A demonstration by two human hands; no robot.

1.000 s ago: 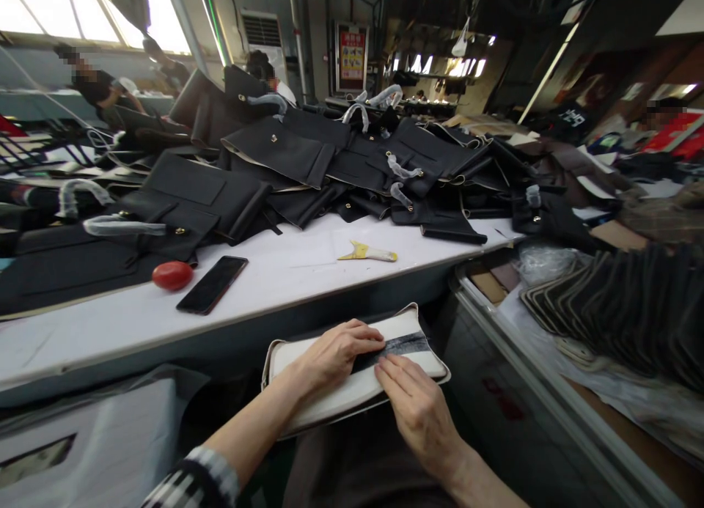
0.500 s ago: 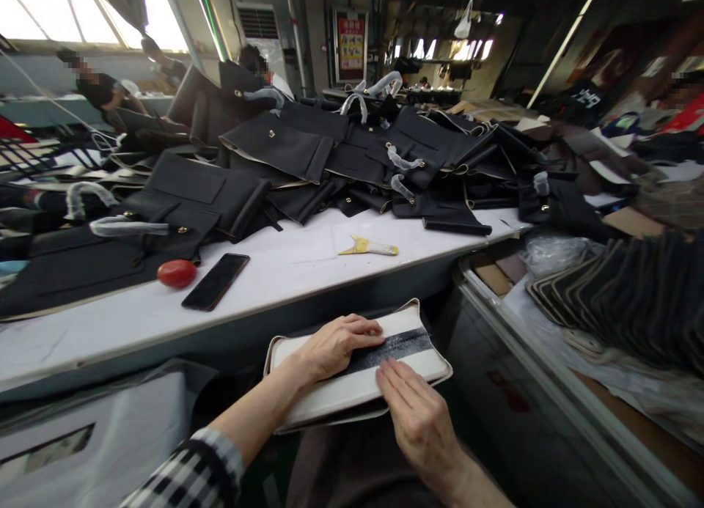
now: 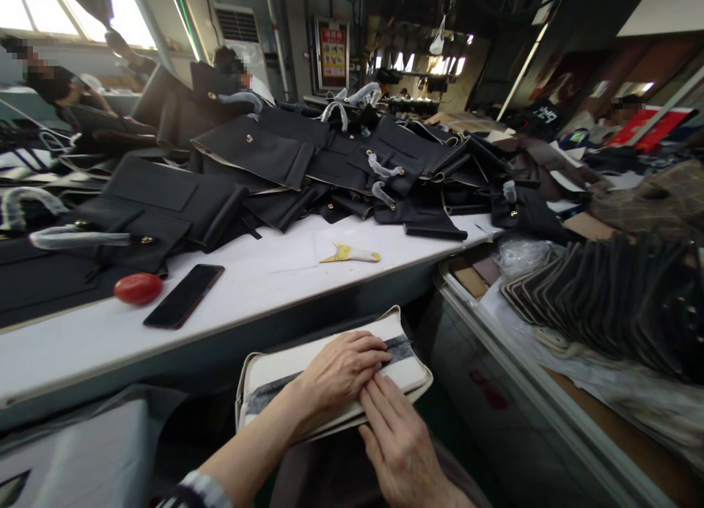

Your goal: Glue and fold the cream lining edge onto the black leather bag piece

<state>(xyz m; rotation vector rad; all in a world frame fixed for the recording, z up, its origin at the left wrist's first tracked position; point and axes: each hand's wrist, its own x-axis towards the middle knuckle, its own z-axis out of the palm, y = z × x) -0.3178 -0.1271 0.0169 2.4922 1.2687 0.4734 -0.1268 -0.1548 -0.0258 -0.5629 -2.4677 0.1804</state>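
White panel with dark strip (image 3: 289, 358) at near side of table (image 3: 269, 270). Left hand (image 3: 347, 367) flat on panel, fingers extended, nothing grasped. Right hand (image 3: 400, 436) touching panel, fingers straight; thumb partly hidden, grip uncertain. On table: phone (image 3: 184, 296), yellow tool (image 3: 350, 254), black bag pieces (image 3: 258, 156).

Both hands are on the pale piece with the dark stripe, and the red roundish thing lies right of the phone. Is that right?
Not quite: the red roundish thing lies left of the phone, as the head view shows. The left hand and right hand are indeed on the pale piece.
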